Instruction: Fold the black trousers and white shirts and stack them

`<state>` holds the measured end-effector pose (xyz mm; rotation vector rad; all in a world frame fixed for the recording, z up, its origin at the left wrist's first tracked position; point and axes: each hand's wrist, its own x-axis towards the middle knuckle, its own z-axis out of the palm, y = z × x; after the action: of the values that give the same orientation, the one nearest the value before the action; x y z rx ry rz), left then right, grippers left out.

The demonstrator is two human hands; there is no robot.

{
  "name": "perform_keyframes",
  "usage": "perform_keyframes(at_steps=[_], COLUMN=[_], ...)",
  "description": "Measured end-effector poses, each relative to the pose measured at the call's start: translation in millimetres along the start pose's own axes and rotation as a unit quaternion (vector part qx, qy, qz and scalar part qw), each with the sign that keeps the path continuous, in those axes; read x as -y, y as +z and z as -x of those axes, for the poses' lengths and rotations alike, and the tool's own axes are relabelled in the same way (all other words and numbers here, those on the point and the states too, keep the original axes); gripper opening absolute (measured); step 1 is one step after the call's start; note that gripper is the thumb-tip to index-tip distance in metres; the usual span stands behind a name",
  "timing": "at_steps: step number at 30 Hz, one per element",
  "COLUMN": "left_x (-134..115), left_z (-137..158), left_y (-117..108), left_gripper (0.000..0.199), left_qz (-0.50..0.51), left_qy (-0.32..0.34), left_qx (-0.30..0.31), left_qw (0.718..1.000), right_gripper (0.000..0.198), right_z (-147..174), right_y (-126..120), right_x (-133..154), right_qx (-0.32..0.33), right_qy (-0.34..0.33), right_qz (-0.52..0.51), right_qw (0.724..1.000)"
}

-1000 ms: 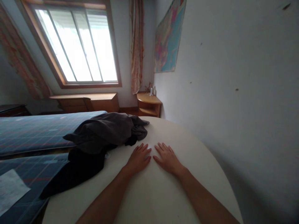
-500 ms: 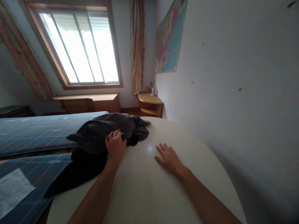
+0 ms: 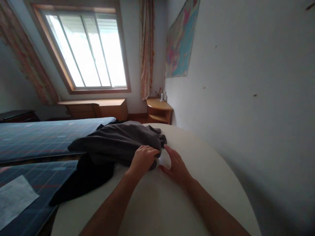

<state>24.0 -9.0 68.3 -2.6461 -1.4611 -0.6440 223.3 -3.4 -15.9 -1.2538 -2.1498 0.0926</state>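
A dark grey garment [image 3: 123,139] lies rumpled over the far left of a cream round-edged table [image 3: 157,203]; its kind does not show. My left hand [image 3: 145,157] is closed on the garment's near right edge, with the fingers bent around the cloth. Just to the right, my right hand [image 3: 176,164] holds nothing, its thumb and fingers apart in a curve facing that edge. Black cloth [image 3: 86,178] spreads from under the grey one and hangs over the table's left side. Whether the two are one piece I cannot tell.
Two blue plaid mattresses [image 3: 44,134] lie to the left, with a sheet of paper [image 3: 17,198] on the nearer one. A white wall [image 3: 246,131] runs along the right. Beyond the table stand a corner shelf [image 3: 159,105] and a wooden desk [image 3: 110,106] under the window.
My left hand has moved right, and the grey cloth is drawn rightward with it and spread wider. My right hand has turned from lying flat to a curved shape beside the cloth.
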Motion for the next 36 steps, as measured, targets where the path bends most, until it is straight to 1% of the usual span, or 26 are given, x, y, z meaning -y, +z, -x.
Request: perform_keyframes(at_steps=[1, 3, 5, 6, 9, 11, 14, 16, 17, 18, 19, 21, 22, 24, 25, 26, 27, 28, 29, 30, 31, 33, 34, 35, 36], left_x=[-4, -9, -12, -13, -15, -14, -7, 0, 3, 5, 6, 5, 4, 3, 3, 4, 5, 7, 10, 12, 14, 15, 14, 13, 12], left_z=[0, 2, 4, 5, 7, 8, 13, 17, 19, 20, 21, 22, 21, 20, 18, 17, 16, 15, 14, 13, 11, 7, 5, 2, 1], left_y=[3, 8, 10, 10, 3, -4, -13, -16, -17, -17, -17, -17, -17, -16, -16, -16, -17, -17, -17, -16, -15, -11, -7, -4, -1], left_gripper=[0.023, 0.021, 0.022, 0.025, 0.046, 0.06, 0.081, 0.092, 0.094, 0.092, 0.085, 0.062, 0.047, 0.023, 0.018, 0.018, 0.019, 0.018, 0.017, 0.015, 0.014, 0.012, 0.014, 0.016, 0.02], left_qz=[0.008, 0.026, 0.047, 0.061, 0.104, 0.106, 0.06, 0.023, 0.009, -0.001, -0.007, -0.015, -0.021, -0.033, -0.039, -0.042, -0.04, -0.03, -0.013, 0.016, 0.057, 0.166, 0.225, 0.28, 0.329], left_qy=[0.028, 0.063, 0.069, 0.066, 0.07, 0.066, 0.023, -0.021, -0.041, -0.058, -0.071, -0.088, -0.092, -0.096, -0.096, -0.097, -0.1, -0.103, -0.106, -0.107, -0.106, -0.1, -0.1, -0.106, -0.119], left_qx=[0.035, 0.09, 0.108, 0.1, 0.056, 0.043, 0.073, 0.116, 0.14, 0.167, 0.197, 0.252, 0.271, 0.282, 0.279, 0.272, 0.265, 0.256, 0.243, 0.222, 0.194, 0.13, 0.1, 0.078, 0.067], left_qw=[0.999, 0.994, 0.991, 0.991, 0.991, 0.991, 0.995, 0.993, 0.989, 0.984, 0.978, 0.964, 0.958, 0.954, 0.955, 0.956, 0.958, 0.961, 0.964, 0.969, 0.974, 0.972, 0.964, 0.951, 0.934], right_gripper=[0.077, 0.055, 0.033, 0.028, 0.026, 0.025, 0.033, 0.041, 0.044, 0.047, 0.048, 0.047, 0.043, 0.032, 0.028, 0.026, 0.025, 0.026, 0.026, 0.029, 0.038, 0.071, 0.084, 0.089, 0.087], right_z=[-1, -1, -2, -3, -6, -9, -10, -6, -3, 0, 3, 9, 11, 12, 11, 10, 8, 7, 7, 7, 7, 10, 11, 12, 12], right_y=[-1, -3, -5, -5, -11, -19, -36, -49, -54, -59, -63, -69, -71, -73, -74, -73, -73, -71, -68, -64, -59, -48, -43, -38, -34], right_x=[4, 10, 13, 13, 7, -1, -25, -46, -58, -70, -81, -98, -102, -100, -93, -84, -71, -58, -44, -30, -19, -2, 3, 5, 5], right_qx=[-0.006, 0.005, 0.024, 0.023, -0.022, -0.06, -0.124, -0.18, -0.211, -0.238, -0.259, -0.273, -0.276, -0.287, -0.295, -0.299, -0.29, -0.263, -0.217, -0.158, -0.098, -0.002, 0.029, 0.048, 0.059], right_qy=[-0.02, -0.037, -0.025, -0.008, 0.069, 0.118, 0.182, 0.225, 0.244, 0.263, 0.282, 0.306, 0.305, 0.261, 0.223, 0.177, 0.127, 0.077, 0.026, -0.016, -0.045, -0.071, -0.07, -0.062, -0.05], right_qz=[-0.005, -0.012, -0.024, -0.032, -0.062, -0.093, -0.144, -0.153, -0.144, -0.129, -0.115, -0.094, -0.077, -0.028, -0.003, 0.013, 0.018, 0.012, 0.006, 0.007, 0.01, 0.006, -0.002, -0.011, -0.021], right_qw=[1.0, 0.999, 0.999, 0.999, 0.995, 0.987, 0.965, 0.945, 0.935, 0.926, 0.917, 0.907, 0.908, 0.921, 0.929, 0.938, 0.948, 0.962, 0.976, 0.987, 0.994, 0.997, 0.997, 0.997, 0.997])
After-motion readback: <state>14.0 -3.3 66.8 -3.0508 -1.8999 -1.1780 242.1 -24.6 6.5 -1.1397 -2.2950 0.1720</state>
